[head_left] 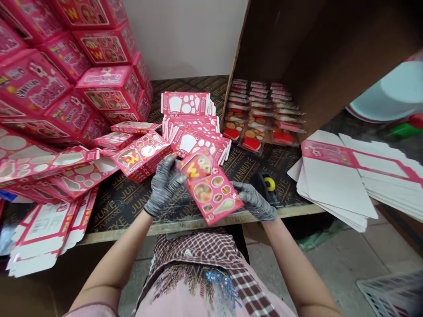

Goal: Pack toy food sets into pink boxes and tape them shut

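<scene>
A pink box [211,187] with printed food pictures is held tilted above the table's front edge. My right hand [256,200], in a grey glove, grips its lower right end. My left hand [164,185], also gloved, is beside the box's upper left end with its fingers apart; whether a fingertip touches the box is unclear. Just behind my left hand sits a small stack of filled-looking pink boxes [140,154]. Flat pink cards with white cut-out shapes [198,136] lie fanned in piles behind the held box.
Pink boxes [36,83] are stacked high at the left. Folded cartons [49,229] overhang the front left edge. A brown carton [291,53] holds rows of small packets [257,114]. A tape dispenser [269,187] stands right of my right hand, near flat white-and-pink cartons [337,176].
</scene>
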{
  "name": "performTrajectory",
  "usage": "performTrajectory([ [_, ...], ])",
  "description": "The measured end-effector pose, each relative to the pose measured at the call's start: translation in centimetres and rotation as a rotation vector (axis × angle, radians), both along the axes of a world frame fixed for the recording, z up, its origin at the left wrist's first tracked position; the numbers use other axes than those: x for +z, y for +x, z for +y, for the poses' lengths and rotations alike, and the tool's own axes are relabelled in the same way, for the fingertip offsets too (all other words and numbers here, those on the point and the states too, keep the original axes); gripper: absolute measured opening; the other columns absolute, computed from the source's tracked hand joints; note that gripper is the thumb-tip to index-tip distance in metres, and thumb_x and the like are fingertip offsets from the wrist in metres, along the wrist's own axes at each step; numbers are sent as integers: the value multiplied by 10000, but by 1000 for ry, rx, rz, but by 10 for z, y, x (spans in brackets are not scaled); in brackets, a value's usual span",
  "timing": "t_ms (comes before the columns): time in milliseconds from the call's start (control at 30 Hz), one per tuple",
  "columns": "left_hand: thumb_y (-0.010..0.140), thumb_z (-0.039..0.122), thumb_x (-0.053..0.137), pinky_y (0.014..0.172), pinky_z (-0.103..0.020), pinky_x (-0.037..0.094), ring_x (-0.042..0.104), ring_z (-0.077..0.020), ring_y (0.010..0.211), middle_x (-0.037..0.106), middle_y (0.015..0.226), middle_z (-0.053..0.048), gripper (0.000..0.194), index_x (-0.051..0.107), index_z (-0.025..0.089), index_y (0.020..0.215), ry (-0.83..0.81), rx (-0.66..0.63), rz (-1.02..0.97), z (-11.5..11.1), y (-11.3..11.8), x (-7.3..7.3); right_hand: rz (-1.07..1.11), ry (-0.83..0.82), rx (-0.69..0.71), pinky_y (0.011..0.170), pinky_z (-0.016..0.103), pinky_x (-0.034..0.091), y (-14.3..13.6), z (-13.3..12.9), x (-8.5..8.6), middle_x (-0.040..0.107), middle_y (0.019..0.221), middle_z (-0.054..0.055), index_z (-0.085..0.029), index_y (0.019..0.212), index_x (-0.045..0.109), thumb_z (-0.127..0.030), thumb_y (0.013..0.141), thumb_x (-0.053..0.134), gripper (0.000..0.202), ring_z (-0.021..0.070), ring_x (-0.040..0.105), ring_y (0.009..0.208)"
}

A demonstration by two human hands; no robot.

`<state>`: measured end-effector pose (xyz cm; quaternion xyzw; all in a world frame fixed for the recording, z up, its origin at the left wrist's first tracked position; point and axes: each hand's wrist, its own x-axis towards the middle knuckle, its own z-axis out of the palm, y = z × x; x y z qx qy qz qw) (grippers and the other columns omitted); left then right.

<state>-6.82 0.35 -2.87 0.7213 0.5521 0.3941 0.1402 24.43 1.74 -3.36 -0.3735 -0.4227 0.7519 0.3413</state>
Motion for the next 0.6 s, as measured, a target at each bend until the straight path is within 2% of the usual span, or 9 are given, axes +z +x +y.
performTrajectory([
  [33,977,497,558,1040,-500,541,570,-284,1330,553,1471,-155,658,326,282,1553,-87,-10,-116,3,-14,4,3,-13,90,731,347,587,-1,4,3,807,960,71,-193,1036,787,-453,548,921,569,256,748,843],
  [100,923,497,640,936,-429,597,656,-267,1194,639,1373,-122,645,436,304,1504,-344,-132,-362,4,-35,13,16,-48,218,729,354,595,-8,12,7,807,1008,86,-191,1089,783,-446,558,926,607,257,753,846],
  [133,888,480,690,901,-407,607,679,-262,1139,671,1324,-115,641,490,305,1472,-462,-201,-459,2,-42,17,17,-61,219,726,356,600,-13,17,8,806,1015,89,-191,1108,778,-441,581,920,601,254,755,839],
  [200,821,428,770,847,-384,613,705,-254,1050,720,1218,-114,679,536,292,1444,-570,-234,-591,-3,-53,24,28,-63,72,694,333,603,-24,28,7,807,971,75,-198,1094,776,-452,637,897,537,226,753,785],
  [300,733,383,832,766,-344,608,714,-215,900,753,1038,-66,695,591,281,1376,-425,-1,-749,-2,-75,34,73,-11,-258,660,275,600,-38,48,-3,803,923,42,-234,1027,777,-519,667,881,470,176,745,740],
  [367,667,366,856,729,-311,597,694,-183,826,746,974,-37,575,689,242,1203,-239,228,-793,7,-101,40,72,18,-358,687,265,609,-44,57,-12,806,947,42,-244,1009,778,-552,635,897,499,169,755,756],
  [467,607,335,852,654,-284,576,647,-154,717,725,844,-18,364,734,192,921,-36,519,-818,30,-144,44,9,-4,-328,690,270,619,-47,58,-25,810,934,57,-227,977,788,-543,584,931,524,178,766,744],
  [533,598,331,837,581,-275,550,603,-139,631,692,742,-6,305,716,182,836,-36,631,-807,44,-167,44,-23,-39,-269,677,277,623,-47,53,-32,811,938,76,-214,962,796,-532,576,939,520,191,770,753],
  [600,589,356,837,533,-271,527,566,-127,573,654,671,5,314,699,170,801,-106,674,-752,53,-182,43,-45,-60,-236,673,277,626,-45,47,-37,811,956,88,-211,964,803,-524,595,933,501,198,774,777],
])
